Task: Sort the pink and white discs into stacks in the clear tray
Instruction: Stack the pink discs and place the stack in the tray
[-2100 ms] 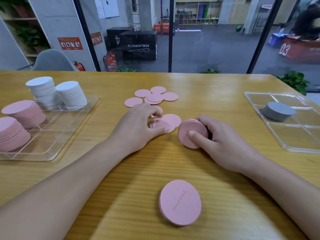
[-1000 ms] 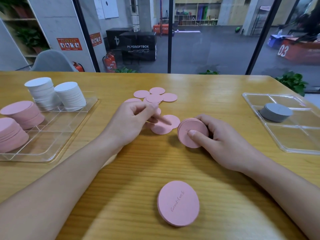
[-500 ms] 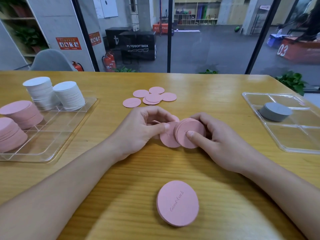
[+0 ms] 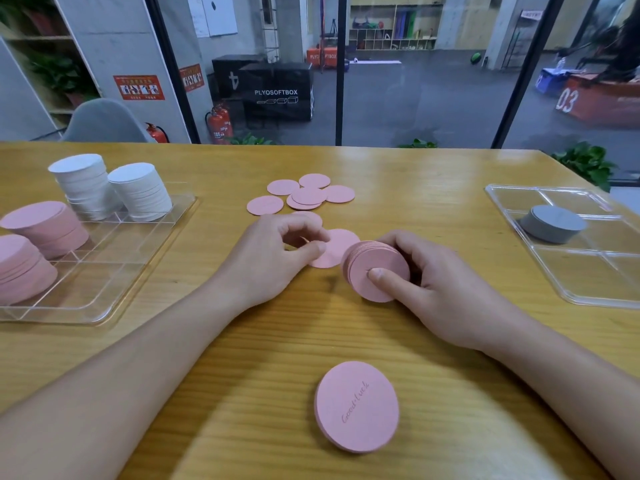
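My right hand [image 4: 446,289] grips a tilted stack of pink discs [image 4: 379,271] standing on edge on the table, thumb pressed on its face. My left hand [image 4: 273,261] is curled just left of it. Its thumb and forefinger pinch the left edge of a single pink disc [image 4: 336,249] lying flat. Several loose pink discs [image 4: 304,195] lie farther back. A pink stack marked "Good luck" [image 4: 356,407] sits near me. The clear tray [image 4: 114,261] at the left holds two white stacks [image 4: 86,185] [image 4: 142,192] and two pink stacks [image 4: 45,226] [image 4: 20,268].
A second clear tray [image 4: 588,282] at the right holds a grey stack of discs [image 4: 554,223]. The wooden table [image 4: 415,188] ends at a glass wall behind. One more pink disc [image 4: 308,216] peeks out behind my left fingers.
My left hand carried a pink disc onto the stack in my right hand, then drew back to the flat disc beside it. The right hand has kept the stack in place.
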A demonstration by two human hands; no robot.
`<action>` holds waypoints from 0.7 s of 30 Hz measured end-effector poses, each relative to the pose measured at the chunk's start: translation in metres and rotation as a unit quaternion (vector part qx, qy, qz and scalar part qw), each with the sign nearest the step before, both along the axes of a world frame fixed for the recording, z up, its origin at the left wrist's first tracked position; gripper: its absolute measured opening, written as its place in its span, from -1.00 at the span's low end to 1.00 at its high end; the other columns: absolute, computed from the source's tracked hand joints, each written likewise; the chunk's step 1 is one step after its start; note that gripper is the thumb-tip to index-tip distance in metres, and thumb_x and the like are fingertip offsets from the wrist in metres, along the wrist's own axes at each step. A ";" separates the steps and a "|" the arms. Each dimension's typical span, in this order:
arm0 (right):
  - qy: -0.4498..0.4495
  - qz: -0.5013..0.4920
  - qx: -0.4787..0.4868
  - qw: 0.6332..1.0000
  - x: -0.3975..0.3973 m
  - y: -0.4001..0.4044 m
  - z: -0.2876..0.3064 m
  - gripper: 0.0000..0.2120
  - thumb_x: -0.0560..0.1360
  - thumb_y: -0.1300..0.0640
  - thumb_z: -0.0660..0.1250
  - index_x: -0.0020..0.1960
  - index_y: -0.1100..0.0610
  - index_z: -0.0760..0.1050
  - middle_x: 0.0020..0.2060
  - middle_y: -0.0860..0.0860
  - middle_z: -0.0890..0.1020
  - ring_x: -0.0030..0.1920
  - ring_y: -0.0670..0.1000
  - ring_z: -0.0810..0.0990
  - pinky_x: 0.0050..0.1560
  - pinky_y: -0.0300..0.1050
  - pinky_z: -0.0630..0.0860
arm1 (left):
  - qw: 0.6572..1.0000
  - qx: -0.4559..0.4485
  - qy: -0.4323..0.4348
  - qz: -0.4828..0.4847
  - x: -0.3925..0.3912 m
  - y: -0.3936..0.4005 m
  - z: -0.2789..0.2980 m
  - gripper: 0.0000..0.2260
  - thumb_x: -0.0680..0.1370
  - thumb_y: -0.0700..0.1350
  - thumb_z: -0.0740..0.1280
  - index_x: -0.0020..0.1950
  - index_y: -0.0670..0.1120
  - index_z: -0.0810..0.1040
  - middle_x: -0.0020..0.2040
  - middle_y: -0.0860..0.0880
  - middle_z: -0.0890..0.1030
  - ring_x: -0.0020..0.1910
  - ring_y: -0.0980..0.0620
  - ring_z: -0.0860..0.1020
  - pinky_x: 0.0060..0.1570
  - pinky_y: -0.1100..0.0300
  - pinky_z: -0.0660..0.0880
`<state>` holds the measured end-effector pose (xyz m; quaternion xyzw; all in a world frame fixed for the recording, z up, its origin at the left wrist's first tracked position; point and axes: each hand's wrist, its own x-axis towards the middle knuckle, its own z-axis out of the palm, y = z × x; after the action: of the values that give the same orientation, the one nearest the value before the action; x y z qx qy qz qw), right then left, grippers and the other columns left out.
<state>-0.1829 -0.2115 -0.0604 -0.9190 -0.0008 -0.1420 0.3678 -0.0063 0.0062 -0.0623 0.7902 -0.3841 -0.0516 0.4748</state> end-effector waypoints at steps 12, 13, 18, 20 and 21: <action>0.013 -0.001 -0.040 0.999 0.002 -0.001 -0.003 -0.81 0.71 -0.07 0.36 0.30 -0.17 0.47 0.01 -0.26 0.68 0.02 -0.11 0.63 -0.03 -0.21 0.52 | 0.976 0.197 -0.085 0.049 0.001 -0.001 -0.002 -0.73 0.60 0.23 0.50 0.26 0.22 0.61 0.18 0.23 0.47 0.26 0.11 0.40 0.21 0.10 0.39; 0.012 -0.001 -0.043 0.999 0.002 0.000 -0.003 -0.80 0.71 -0.07 0.36 0.32 -0.18 0.48 0.02 -0.26 0.68 0.03 -0.12 0.63 -0.02 -0.21 0.52 | 0.978 0.184 -0.080 0.051 0.001 0.000 0.000 -0.71 0.58 0.21 0.53 0.25 0.22 0.59 0.19 0.23 0.50 0.21 0.15 0.44 0.16 0.13 0.41; 0.015 -0.002 -0.039 0.999 0.002 -0.002 -0.002 -0.86 0.70 -0.07 0.38 0.24 -0.16 0.50 -0.03 -0.21 0.68 -0.03 -0.09 0.62 -0.08 -0.21 0.51 | 0.996 0.072 0.003 0.060 0.006 0.004 0.002 -0.71 0.56 -0.01 0.60 0.17 0.11 0.56 -0.07 0.12 0.71 -0.30 0.14 0.56 -0.16 0.13 0.46; 0.011 -0.002 -0.029 1.000 0.001 -0.003 -0.001 -0.88 0.70 -0.06 0.39 0.22 -0.15 0.52 -0.04 -0.23 0.68 -0.04 -0.09 0.62 -0.08 -0.23 0.51 | 0.996 0.013 0.055 0.063 0.009 0.005 0.003 -0.84 0.60 -0.10 0.55 0.13 0.06 0.65 -0.14 0.03 0.75 -0.29 0.08 0.58 -0.13 0.07 0.48; 0.011 -0.004 -0.026 1.000 0.000 -0.003 -0.001 -0.88 0.69 -0.06 0.40 0.21 -0.15 0.52 -0.04 -0.24 0.68 -0.03 -0.10 0.62 -0.07 -0.24 0.51 | 0.995 -0.015 0.078 0.064 0.010 0.006 0.003 -0.91 0.63 -0.13 0.53 0.10 0.02 0.69 -0.16 0.00 0.75 -0.29 0.07 0.60 -0.12 0.08 0.49</action>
<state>-0.1826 -0.2148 -0.0610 -0.9296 0.0032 -0.1335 0.3434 0.0036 0.0120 -0.0595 0.7995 -0.2948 -0.0766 0.5176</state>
